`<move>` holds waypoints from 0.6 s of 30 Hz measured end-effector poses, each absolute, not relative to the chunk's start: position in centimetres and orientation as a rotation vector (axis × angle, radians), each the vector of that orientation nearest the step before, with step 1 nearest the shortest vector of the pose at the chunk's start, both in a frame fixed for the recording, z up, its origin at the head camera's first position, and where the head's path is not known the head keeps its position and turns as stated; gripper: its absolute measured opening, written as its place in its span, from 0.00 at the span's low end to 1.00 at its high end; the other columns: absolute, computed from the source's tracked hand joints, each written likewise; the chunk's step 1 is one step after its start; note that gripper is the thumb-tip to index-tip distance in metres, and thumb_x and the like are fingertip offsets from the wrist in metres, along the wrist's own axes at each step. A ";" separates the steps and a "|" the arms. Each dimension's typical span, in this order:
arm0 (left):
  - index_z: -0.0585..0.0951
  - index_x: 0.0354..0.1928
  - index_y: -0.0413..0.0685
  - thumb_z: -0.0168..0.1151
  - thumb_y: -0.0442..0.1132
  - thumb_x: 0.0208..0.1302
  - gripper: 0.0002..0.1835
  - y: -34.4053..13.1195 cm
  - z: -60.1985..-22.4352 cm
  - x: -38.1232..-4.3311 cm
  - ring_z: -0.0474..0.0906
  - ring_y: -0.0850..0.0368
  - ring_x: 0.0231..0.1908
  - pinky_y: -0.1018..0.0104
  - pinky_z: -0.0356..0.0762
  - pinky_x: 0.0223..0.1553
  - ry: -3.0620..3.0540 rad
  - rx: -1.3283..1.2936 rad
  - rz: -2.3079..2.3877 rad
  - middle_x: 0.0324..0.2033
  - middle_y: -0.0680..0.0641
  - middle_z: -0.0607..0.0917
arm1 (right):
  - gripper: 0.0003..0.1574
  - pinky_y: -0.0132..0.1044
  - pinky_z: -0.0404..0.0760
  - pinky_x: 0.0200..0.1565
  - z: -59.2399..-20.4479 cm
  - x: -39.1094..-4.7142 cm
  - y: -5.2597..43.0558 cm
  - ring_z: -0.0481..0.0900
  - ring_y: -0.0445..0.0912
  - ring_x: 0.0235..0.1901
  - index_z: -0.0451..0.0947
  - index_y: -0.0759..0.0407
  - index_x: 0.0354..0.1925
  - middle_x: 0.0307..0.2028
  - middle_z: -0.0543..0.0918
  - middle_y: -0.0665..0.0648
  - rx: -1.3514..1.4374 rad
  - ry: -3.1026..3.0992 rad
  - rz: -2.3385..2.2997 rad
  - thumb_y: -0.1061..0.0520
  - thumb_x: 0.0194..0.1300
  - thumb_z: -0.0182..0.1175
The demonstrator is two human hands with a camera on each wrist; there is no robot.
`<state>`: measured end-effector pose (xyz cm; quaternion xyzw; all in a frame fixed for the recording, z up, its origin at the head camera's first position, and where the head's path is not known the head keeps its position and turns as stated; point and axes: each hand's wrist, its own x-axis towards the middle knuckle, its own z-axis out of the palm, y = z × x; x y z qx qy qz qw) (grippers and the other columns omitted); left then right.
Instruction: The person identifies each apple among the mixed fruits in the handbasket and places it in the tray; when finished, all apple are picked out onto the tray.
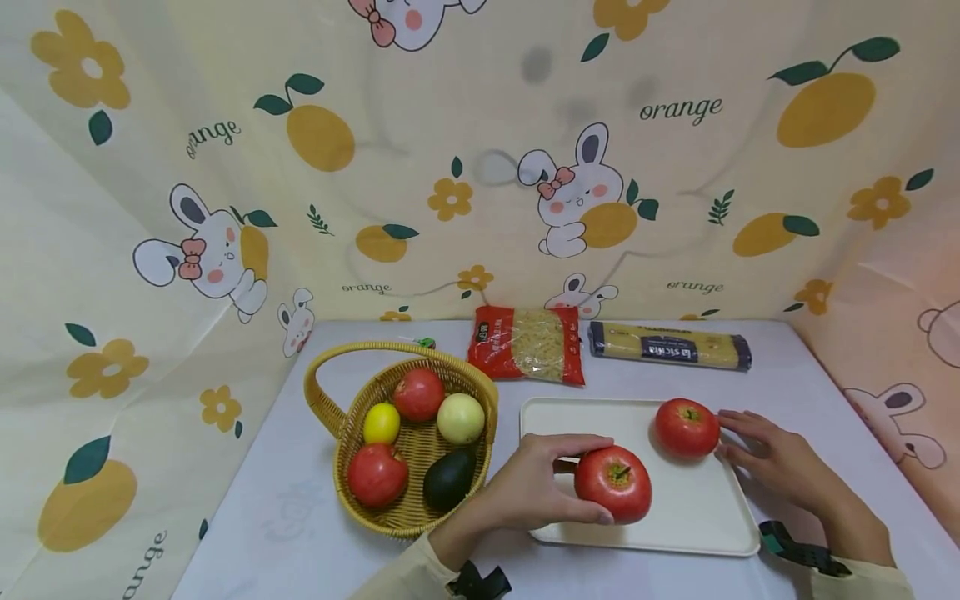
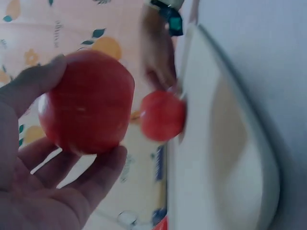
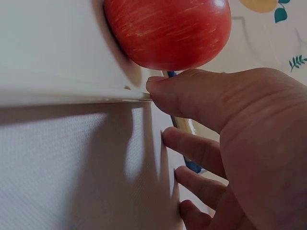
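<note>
My left hand [image 1: 528, 487] grips a red apple [image 1: 613, 484] between thumb and fingers, over the front left of a white tray [image 1: 600, 535]. In the left wrist view this apple [image 2: 88, 103] is lifted above the tray surface. A second red apple [image 1: 686, 428] sits on the tray at its back right. Beside that apple, my right hand [image 1: 783, 462] lies at the tray's right edge with fingers extended. The right wrist view has the thumb [image 3: 192, 93] at the tray rim, just by the apple, and the other fingers outside the tray.
Left of the tray stands a wicker basket [image 1: 417, 531] with a tall handle, holding a lemon [image 1: 382, 423], an avocado [image 1: 450, 480] and several round fruits. Behind are a red bag of pasta [image 1: 525, 344] and a long spaghetti pack [image 1: 670, 346]. A printed cloth hangs behind the table.
</note>
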<state>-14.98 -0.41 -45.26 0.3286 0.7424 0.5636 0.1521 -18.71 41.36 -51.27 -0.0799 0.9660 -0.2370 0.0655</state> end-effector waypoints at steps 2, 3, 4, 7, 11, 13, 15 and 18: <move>0.82 0.73 0.55 0.87 0.39 0.58 0.39 1.2 -45.9 -15.2 0.82 0.73 0.59 0.74 0.84 0.59 2.140 0.916 1.597 0.63 0.59 0.88 | 0.41 0.82 0.73 0.60 -51.2 -18.7 41.4 0.65 0.83 0.72 0.76 0.65 0.74 0.74 0.73 0.79 -0.234 2.910 -0.713 0.46 0.73 0.72; 0.82 0.73 0.55 0.87 0.40 0.58 0.39 1.9 -46.3 -15.3 0.81 0.74 0.58 0.75 0.84 0.58 2.144 0.903 1.584 0.63 0.60 0.88 | 0.41 0.82 0.74 0.60 -51.2 -18.7 41.4 0.65 0.83 0.72 0.76 0.65 0.74 0.74 0.73 0.79 -0.229 2.907 -0.714 0.45 0.74 0.72; 0.82 0.73 0.55 0.86 0.39 0.58 0.39 2.6 -46.5 -15.4 0.81 0.75 0.57 0.76 0.84 0.57 2.146 0.892 1.576 0.62 0.60 0.88 | 0.41 0.82 0.74 0.60 -51.2 -18.7 41.4 0.65 0.83 0.72 0.76 0.65 0.74 0.74 0.73 0.78 -0.229 2.907 -0.715 0.45 0.74 0.72; 0.83 0.72 0.55 0.87 0.39 0.58 0.39 4.7 -47.3 -15.5 0.82 0.76 0.53 0.79 0.84 0.53 2.149 0.859 1.554 0.60 0.61 0.88 | 0.41 0.81 0.74 0.60 -51.1 -18.7 41.4 0.65 0.83 0.72 0.76 0.66 0.74 0.74 0.73 0.78 -0.231 2.907 -0.726 0.45 0.74 0.72; 0.83 0.72 0.58 0.87 0.40 0.58 0.38 7.2 -48.2 -15.5 0.82 0.77 0.50 0.82 0.83 0.49 2.177 0.807 1.498 0.57 0.64 0.88 | 0.42 0.81 0.75 0.59 -51.1 -18.6 41.5 0.65 0.84 0.72 0.76 0.66 0.74 0.74 0.72 0.79 -0.237 2.904 -0.745 0.45 0.73 0.73; 0.83 0.72 0.61 0.86 0.41 0.58 0.38 8.2 -48.6 -15.5 0.82 0.77 0.49 0.82 0.83 0.48 2.197 0.780 1.465 0.57 0.65 0.88 | 0.42 0.80 0.76 0.59 -51.1 -18.5 41.5 0.65 0.83 0.72 0.75 0.66 0.74 0.74 0.72 0.79 -0.238 2.897 -0.748 0.45 0.73 0.72; 0.83 0.72 0.63 0.86 0.42 0.59 0.38 9.1 -48.9 -15.6 0.81 0.77 0.49 0.82 0.83 0.48 2.211 0.756 1.440 0.56 0.66 0.88 | 0.42 0.80 0.77 0.59 -51.1 -18.5 41.5 0.65 0.83 0.72 0.75 0.65 0.75 0.74 0.72 0.79 -0.237 2.889 -0.752 0.45 0.73 0.72; 0.83 0.72 0.64 0.86 0.42 0.58 0.39 10.2 -49.2 -15.6 0.81 0.77 0.48 0.81 0.82 0.49 2.233 0.742 1.417 0.55 0.66 0.88 | 0.42 0.79 0.79 0.58 -51.0 -18.6 41.5 0.66 0.83 0.71 0.75 0.65 0.75 0.74 0.72 0.79 -0.247 2.890 -0.749 0.44 0.73 0.72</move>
